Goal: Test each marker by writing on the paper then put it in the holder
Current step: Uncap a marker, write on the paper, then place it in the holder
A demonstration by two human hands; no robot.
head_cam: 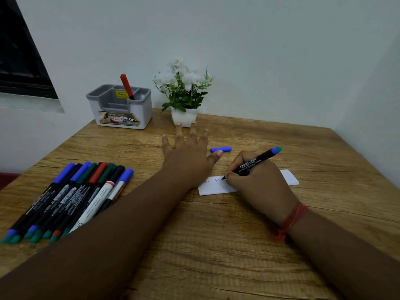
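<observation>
Markers (65,198) lie in a row of about eight, capped, nearest the viewer on the left of the wooden counter (216,245), side by side with their long axes running from near-left to far-right. The left forearm crosses just beside them.

Further in, the right hand (257,182) pinches a blue marker (255,162) between thumb and fingers, tip down on the small white paper (290,178), where a few short blue scribbles show beside the tip. Its barrel slants up and away to the right, so the tail end points off to the far right while the tip sits at the hand's left edge. A red thread is tied round that wrist.

Left of it, the left hand (188,152) lies flat on the counter with fingers straight and spread, holding nothing; its heel seems to rest on the paper's left end. Just beyond its thumb lies the loose blue cap (220,149), between the two hands and nearer the left.

Farthest back, by the wall, stands the grey holder (121,109) with one red marker (127,86) upright in a rear compartment, and a white potted plant (184,94) to its right. The holder lies far-left of the writing hand, well apart, with the left hand between; I judge the cap is needed first.
</observation>
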